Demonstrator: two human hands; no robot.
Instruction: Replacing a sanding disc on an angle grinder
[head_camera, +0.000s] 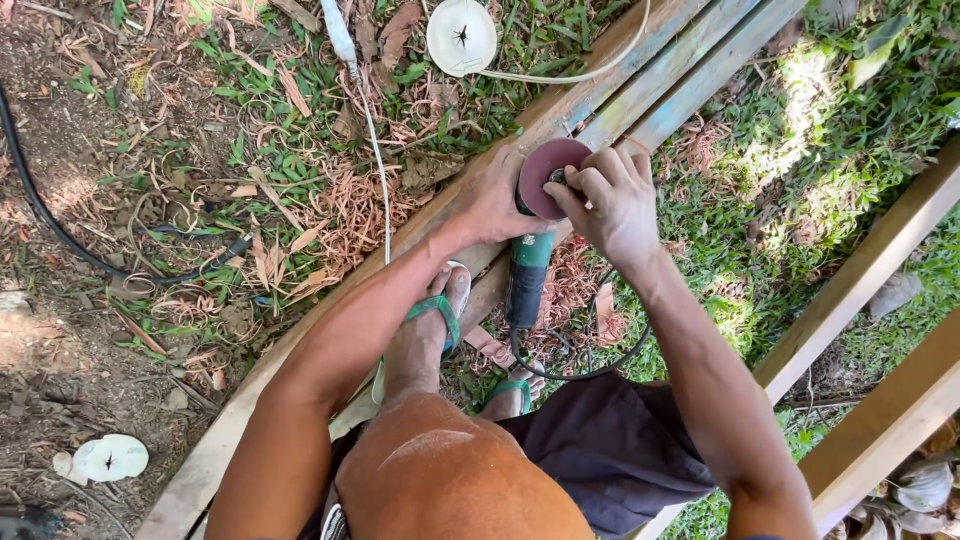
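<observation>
**Hands at the sanding disc of the grinder, over the long plank**

We crouched over a long wooden plank (300, 330) that lay on the grass and shavings and ran from the lower left toward the upper right. More timber (860, 270) lay along the right side. A black cable (50, 225) curved over the bare earth on the left, and a white cord (375, 150) ran down from the top edge to the plank.

Across the plank's middle lay our green angle grinder (527, 275), its dark red sanding disc (548, 175) turned up. One foot in a green sandal (435, 320) was planted just beside it.

Our left hand (490, 200) was wrapped round the grinder's head at the disc's left edge, grip closed on it. Our right hand (615, 200) lay over the disc's right side, fingers curled at its centre; what they pinched we could not tell.

The disc already sat on the tool; whether it was tight we could not judge. Two white discs (461, 36) (110, 458) lay unused on the ground.
</observation>
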